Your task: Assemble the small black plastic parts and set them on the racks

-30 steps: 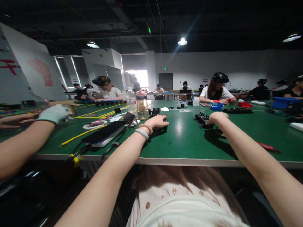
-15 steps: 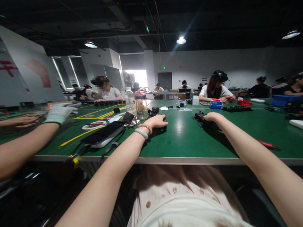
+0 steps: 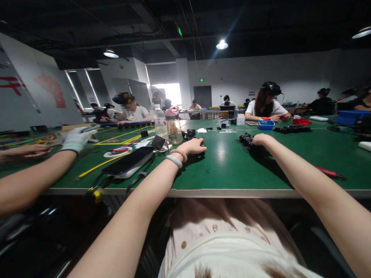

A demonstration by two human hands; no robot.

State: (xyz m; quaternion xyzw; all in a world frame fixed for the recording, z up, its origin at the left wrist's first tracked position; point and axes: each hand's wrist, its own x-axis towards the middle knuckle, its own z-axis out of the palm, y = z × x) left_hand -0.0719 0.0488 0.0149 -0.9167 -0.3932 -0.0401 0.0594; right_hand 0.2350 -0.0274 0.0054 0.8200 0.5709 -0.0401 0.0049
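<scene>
The left hand [image 3: 189,147] bends its fingers over one small dark thing [image 3: 203,142] on the green table [image 3: 222,173], and the right hand [image 3: 262,139] is at one bunch of black parts [image 3: 245,140], but I cannot tell if either hand grips. Soft fingers and a steady wrist should work best here. I count one clear bottle [image 3: 160,122], one pink-topped bottle [image 3: 174,129] and one red tool [image 3: 329,173].

Location: a workshop, I judge. My long green counter [image 3: 226,172] bears a red-handled tool [image 3: 329,172] and blue bins [image 3: 266,126]; co-workers [image 3: 261,106] in black headsets [image 3: 271,88] sit at it; lamps [image 3: 222,45] hang below a dark ceiling [image 3: 116,19].
</scene>
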